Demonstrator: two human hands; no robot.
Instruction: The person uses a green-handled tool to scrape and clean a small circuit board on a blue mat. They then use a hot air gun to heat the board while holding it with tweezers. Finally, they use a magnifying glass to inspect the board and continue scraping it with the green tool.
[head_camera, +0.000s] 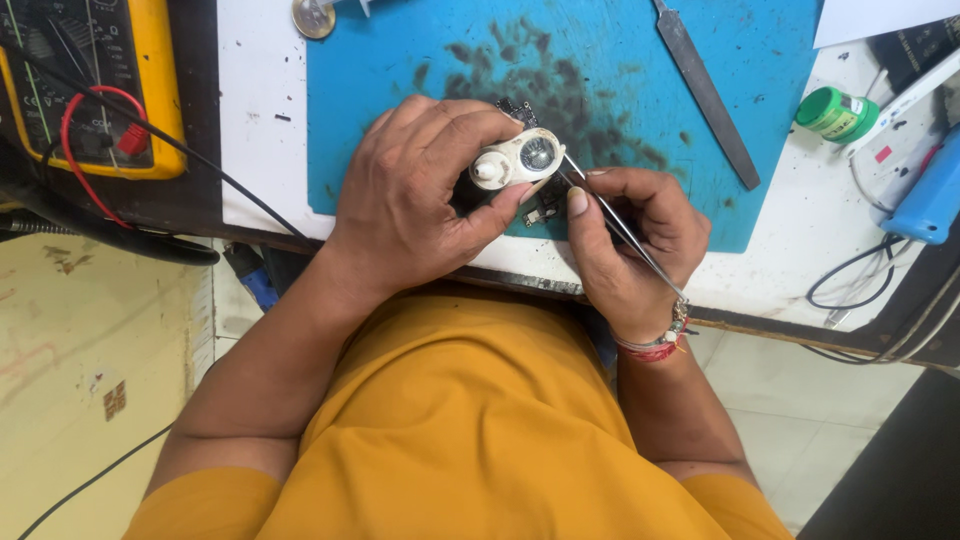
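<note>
Two hands | left (420, 190) fingers curled round loupe (517, 160) | right (630, 240) pinching tweezers (620, 228)

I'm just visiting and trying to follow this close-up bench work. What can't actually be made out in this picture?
All in the head view:
- Small circuit board: mostly hidden under the left hand and the white loupe.
- Tweezers: the tips vanish behind the loupe, so any contact with the board is unclear.
- Right hand: the palm is turned away.
- Yellow multimeter: cut off by the top and left edges.
- Coin: cropped by the top edge.
</note>
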